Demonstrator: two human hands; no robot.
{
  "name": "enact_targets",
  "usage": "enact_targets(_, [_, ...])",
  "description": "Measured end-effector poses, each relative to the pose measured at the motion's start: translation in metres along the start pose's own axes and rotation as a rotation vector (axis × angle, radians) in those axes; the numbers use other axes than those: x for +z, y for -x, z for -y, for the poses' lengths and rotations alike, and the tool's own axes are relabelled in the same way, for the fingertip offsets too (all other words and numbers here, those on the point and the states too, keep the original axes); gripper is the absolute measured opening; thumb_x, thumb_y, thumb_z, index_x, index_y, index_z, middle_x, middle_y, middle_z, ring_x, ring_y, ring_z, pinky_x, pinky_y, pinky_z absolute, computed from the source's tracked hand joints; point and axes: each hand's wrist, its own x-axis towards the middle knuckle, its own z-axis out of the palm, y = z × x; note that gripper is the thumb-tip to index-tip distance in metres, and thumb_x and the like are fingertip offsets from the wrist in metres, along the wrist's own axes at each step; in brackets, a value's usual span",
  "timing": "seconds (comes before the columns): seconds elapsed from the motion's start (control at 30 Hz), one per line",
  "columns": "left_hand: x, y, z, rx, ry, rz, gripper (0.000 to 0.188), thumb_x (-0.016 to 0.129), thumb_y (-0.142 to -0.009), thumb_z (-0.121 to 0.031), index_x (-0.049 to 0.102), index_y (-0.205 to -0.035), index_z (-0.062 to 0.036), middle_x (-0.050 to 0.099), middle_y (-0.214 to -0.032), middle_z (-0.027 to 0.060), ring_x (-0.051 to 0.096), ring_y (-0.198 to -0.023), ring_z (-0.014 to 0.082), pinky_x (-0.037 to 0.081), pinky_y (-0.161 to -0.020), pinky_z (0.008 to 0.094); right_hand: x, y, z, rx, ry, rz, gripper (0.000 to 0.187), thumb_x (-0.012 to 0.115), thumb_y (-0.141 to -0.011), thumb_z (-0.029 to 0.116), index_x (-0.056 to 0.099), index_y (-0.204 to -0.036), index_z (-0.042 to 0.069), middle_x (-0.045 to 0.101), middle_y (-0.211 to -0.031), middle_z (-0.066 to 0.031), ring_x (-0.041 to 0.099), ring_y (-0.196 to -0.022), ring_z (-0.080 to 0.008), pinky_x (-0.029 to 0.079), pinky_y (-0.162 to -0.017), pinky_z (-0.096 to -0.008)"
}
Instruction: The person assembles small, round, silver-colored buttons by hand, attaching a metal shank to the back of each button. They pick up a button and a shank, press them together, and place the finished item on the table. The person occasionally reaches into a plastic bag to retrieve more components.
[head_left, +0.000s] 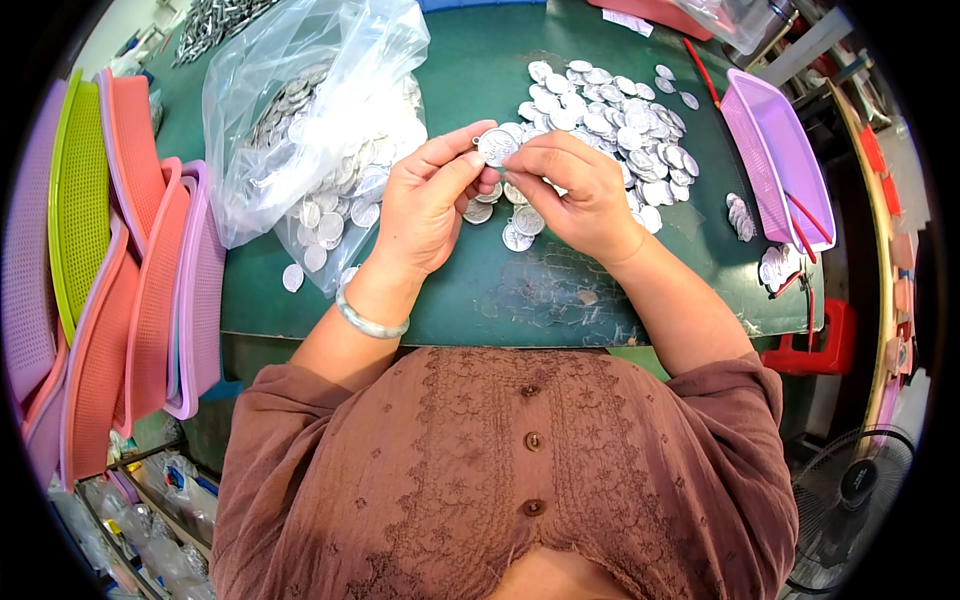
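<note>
Above the green table, a round silver medal (497,146) with a small loop at its rim is held up between my two hands. My left hand (422,205) pinches its left side between thumb and fingers, and a pale bangle circles that wrist. My right hand (580,190) closes its thumb and fingertips at the medal's right edge. Below the hands lie several loose medals (517,237). Just beyond my right hand spreads a big heap of similar medals (640,120). A clear plastic bag (235,150) beside my left hand holds many more, some spilling from its mouth.
Stacked plastic baskets (95,200) in pink, green and purple line the left side. At the right of the table (440,320) stand a purple basket (735,110), red-handled tools (808,225) and stacked medals (740,217). A red stool (825,345) and a fan (857,480) are lower right.
</note>
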Motion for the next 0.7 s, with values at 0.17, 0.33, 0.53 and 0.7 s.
enact_targets(0.17, [0.000,0.000,0.000,-0.015,0.005,-0.007,0.026,0.049,-0.083,0.000,0.054,-0.108,0.0018,0.059,-0.087,0.0075,0.055,-0.071,0.0105,0.047,-0.067,0.0218,-0.001,0.000,0.002,0.006,-0.002,0.016,0.015,0.064,-0.065,0.000,0.060,-0.079,0.005,0.057,-0.074,-0.0075,0.057,-0.064,-0.0228,0.046,-0.055,-0.0279])
enact_targets(0.33, [-0.003,-0.004,0.000,-0.067,0.059,-0.008,0.022,0.048,-0.084,-0.003,0.054,-0.104,0.0016,0.058,-0.084,0.0056,0.053,-0.068,0.0100,0.046,-0.066,0.0227,-0.004,-0.002,0.004,0.043,-0.075,0.086,0.014,0.063,-0.068,-0.001,0.060,-0.081,0.004,0.059,-0.074,-0.0076,0.057,-0.065,-0.0210,0.046,-0.057,-0.0271])
enact_targets(0.53, [-0.009,-0.008,-0.005,-0.176,0.106,-0.147,0.017,0.042,-0.084,-0.011,0.050,-0.095,0.0000,0.052,-0.083,0.0079,0.050,-0.072,0.0174,0.043,-0.062,0.0260,-0.015,-0.001,-0.029,0.299,-0.060,0.043,0.012,0.056,-0.074,0.000,0.060,-0.086,0.001,0.061,-0.080,-0.0094,0.059,-0.071,-0.0206,0.046,-0.063,-0.0280])
enact_targets(0.7, [-0.014,-0.008,-0.003,-0.273,0.223,-0.123,0.015,0.045,-0.083,-0.013,0.051,-0.091,-0.0005,0.049,-0.076,0.0063,0.046,-0.063,0.0144,0.039,-0.054,0.0243,-0.020,0.001,-0.039,0.154,0.278,0.285,0.020,0.061,-0.070,0.010,0.060,-0.089,0.003,0.059,-0.090,-0.0086,0.053,-0.086,-0.0253,0.042,-0.075,-0.0355])
